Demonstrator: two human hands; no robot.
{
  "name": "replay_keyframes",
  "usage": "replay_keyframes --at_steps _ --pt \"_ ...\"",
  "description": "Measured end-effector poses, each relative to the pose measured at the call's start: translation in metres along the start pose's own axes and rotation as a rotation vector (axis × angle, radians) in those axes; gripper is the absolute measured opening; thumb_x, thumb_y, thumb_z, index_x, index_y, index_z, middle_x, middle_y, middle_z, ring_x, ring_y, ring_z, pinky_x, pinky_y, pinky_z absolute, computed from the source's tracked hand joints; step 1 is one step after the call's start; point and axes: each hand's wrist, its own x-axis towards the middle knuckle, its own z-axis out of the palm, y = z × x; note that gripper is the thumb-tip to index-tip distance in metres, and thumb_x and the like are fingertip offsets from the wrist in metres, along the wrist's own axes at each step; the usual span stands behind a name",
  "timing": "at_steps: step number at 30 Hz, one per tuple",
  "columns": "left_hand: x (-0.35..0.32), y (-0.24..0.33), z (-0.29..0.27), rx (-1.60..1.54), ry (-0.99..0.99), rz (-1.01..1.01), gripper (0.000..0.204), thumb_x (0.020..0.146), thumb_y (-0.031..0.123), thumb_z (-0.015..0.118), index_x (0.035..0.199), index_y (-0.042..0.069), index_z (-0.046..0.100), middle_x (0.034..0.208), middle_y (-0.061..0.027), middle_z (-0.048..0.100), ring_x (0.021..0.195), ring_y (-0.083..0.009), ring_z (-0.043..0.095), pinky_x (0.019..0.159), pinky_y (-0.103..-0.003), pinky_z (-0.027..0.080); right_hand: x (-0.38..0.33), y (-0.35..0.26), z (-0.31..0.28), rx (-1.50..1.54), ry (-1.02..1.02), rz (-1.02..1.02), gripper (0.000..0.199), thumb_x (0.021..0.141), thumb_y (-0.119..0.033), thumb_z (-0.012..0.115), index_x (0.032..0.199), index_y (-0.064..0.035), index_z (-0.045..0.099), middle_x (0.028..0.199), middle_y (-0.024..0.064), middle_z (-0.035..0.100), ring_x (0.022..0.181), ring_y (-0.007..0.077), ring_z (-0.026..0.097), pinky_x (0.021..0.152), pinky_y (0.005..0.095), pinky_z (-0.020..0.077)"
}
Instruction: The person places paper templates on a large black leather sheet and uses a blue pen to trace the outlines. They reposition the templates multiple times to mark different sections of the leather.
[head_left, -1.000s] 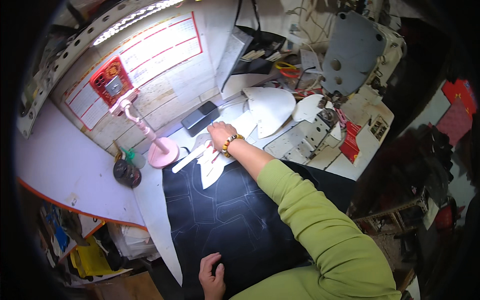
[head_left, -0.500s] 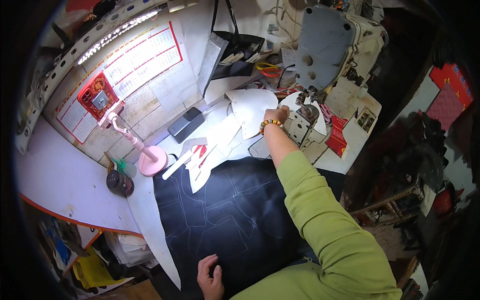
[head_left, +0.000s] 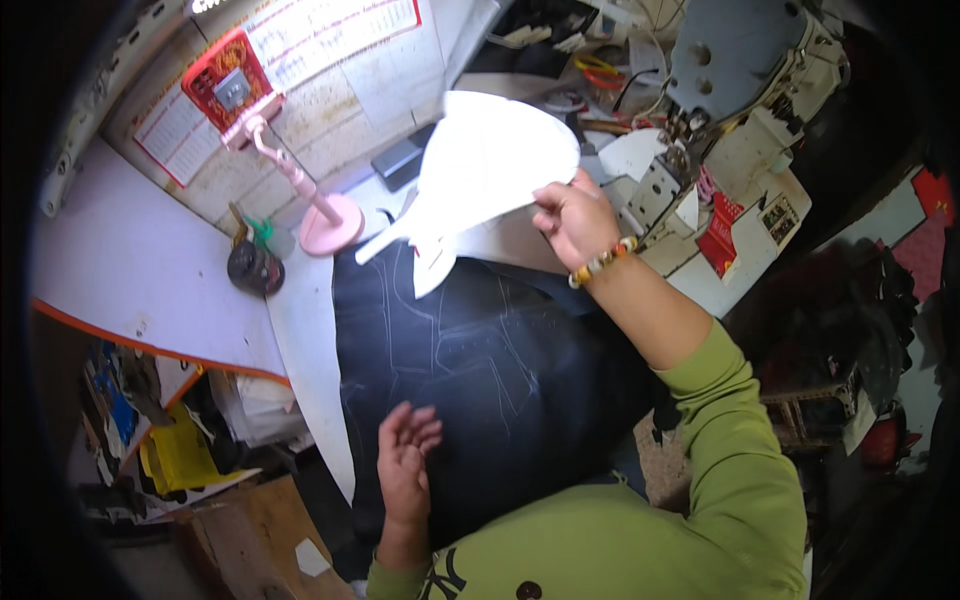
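Pinched at its lower right edge, a large white pattern piece with a curved outline is held up by my right hand, which wears a beaded bracelet. Below it a black sheet of leather-like material covers the near part of the table and bears thin pale outlines. Over the near left part of that sheet is my left hand, palm partly up, fingers apart and holding nothing. A smaller white pattern piece and a white strip lie at the sheet's far edge, partly hidden by the raised piece.
A sewing machine stands at the far right, with a red packet beside it. A pink phone stand holds a red phone at the left. Near it are a dark jar and a dark grey box.
My right hand has lifted the large white pattern piece from beside the sewing machine and brought it nearer. My left hand has risen and turned its palm up. The view has shifted.
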Motion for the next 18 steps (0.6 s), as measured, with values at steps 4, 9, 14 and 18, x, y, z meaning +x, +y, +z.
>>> replay_keyframes --at_steps 4,9,14,18 --pt "0.016 -0.010 0.010 -0.329 -0.054 -0.013 0.090 0.091 0.052 0.064 0.151 0.002 0.020 0.145 -0.0204 0.042 0.129 -0.0297 0.049 0.108 -0.043 0.041 -0.085 -0.001 0.008 -0.462 -0.316 0.284 0.034 0.079 0.002 0.059 0.111 -0.0041 0.051 0.089 0.0043 0.057 0.069 0.0090 0.051 0.055 0.0223 0.0423" --pt "0.023 -0.025 0.013 -0.330 0.131 -0.112 0.048 0.097 0.004 0.051 0.142 -0.004 0.037 0.138 -0.0175 0.054 0.124 -0.0266 0.056 0.109 -0.041 0.042 -0.114 -0.035 -0.038 -1.040 -0.637 -0.270 0.016 0.084 -0.016 0.069 0.090 -0.0021 0.066 0.081 0.0088 0.065 0.074 0.0200 0.064 0.068 0.0333 0.0521" --pt "0.022 -0.029 0.003 -0.238 0.243 -0.049 0.047 0.094 -0.003 0.049 0.140 -0.004 0.039 0.131 -0.0167 0.057 0.119 -0.0255 0.058 0.107 -0.039 0.043 -0.038 -0.094 -0.159 -1.163 0.292 -0.753 0.020 0.088 -0.022 0.067 0.087 -0.0028 0.064 0.078 0.0118 0.066 0.071 0.0265 0.064 0.067 0.0364 0.0506" --pt "0.030 -0.028 0.008 -0.131 0.261 0.067 0.064 0.090 -0.007 0.049 0.149 -0.003 0.023 0.143 -0.0199 0.043 0.132 -0.0282 0.045 0.112 -0.039 0.035 0.038 -0.091 -0.235 -1.697 0.626 -0.275 0.054 0.081 -0.040 0.076 0.115 -0.0045 0.055 0.109 0.0176 0.065 0.098 0.0340 0.065 0.083 0.0462 0.0503"
